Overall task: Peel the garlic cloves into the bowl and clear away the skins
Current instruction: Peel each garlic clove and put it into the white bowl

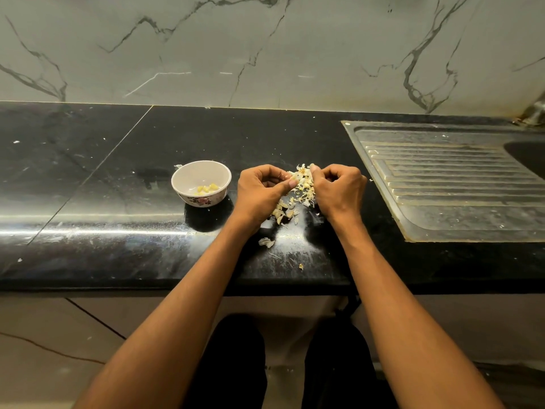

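The left hand and the right hand meet over a heap of garlic skins on the black counter, both with fingers curled inward. The left thumb and forefinger pinch something pale at the heap's left edge; whether it is a clove or only skin is hard to make out, since the piece is small and partly covered by the fingers. The right hand's fingertips close on the top of the same heap, and what they grip is hidden among the papery scraps. The palms face each other, wrists bent down, and both bare forearms reach in from the bottom of the view, cut off at the elbows.

Unpeeled garlic cloves lie loose on the counter just below the hands, partly shaded by the left wrist. One more scrap sits nearer the counter's front edge. A small white bowl with a flower print stands just left of the left hand, apart from it, holding a few peeled cloves. To the right, a steel drainboard runs out of view; its basin is mostly cut off.
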The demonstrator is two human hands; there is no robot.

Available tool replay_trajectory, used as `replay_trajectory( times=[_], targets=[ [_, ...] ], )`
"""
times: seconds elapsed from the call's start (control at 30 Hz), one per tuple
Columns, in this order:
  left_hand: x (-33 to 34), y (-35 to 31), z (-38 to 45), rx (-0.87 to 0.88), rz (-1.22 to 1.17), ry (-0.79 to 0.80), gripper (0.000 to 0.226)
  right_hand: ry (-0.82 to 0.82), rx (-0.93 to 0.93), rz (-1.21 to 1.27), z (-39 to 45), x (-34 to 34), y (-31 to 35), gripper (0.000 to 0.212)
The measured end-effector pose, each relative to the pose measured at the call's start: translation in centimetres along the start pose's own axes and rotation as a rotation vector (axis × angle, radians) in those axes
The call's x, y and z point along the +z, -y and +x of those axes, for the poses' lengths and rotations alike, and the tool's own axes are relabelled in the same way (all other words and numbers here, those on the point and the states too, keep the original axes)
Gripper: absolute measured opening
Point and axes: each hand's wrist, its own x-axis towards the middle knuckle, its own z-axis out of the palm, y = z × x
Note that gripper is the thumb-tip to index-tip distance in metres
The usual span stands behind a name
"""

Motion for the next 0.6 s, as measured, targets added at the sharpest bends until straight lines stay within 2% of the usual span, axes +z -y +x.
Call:
replay_trajectory(
  times=[0.2, 0.4, 0.6],
  targets=[
    [-0.01, 0.11, 0.08, 0.009, -0.005, -0.004, 0.014, -0.013, -0.028, 0.049, -0.03, -0.15, 0.06, 0.022],
    [-0.04, 0.21, 0.13, 0.008, 0.004, -0.015, 0.016, -0.001, -0.1, 0.088, 0.06, -0.12, -0.29, 0.018],
    [-0.05, 0.33, 0.19, 0.003, 0.009, -0.024, 0.017, 0.126, -0.108, 0.076, 0.27, 0.23, -0.72, 0.006]
  ],
)
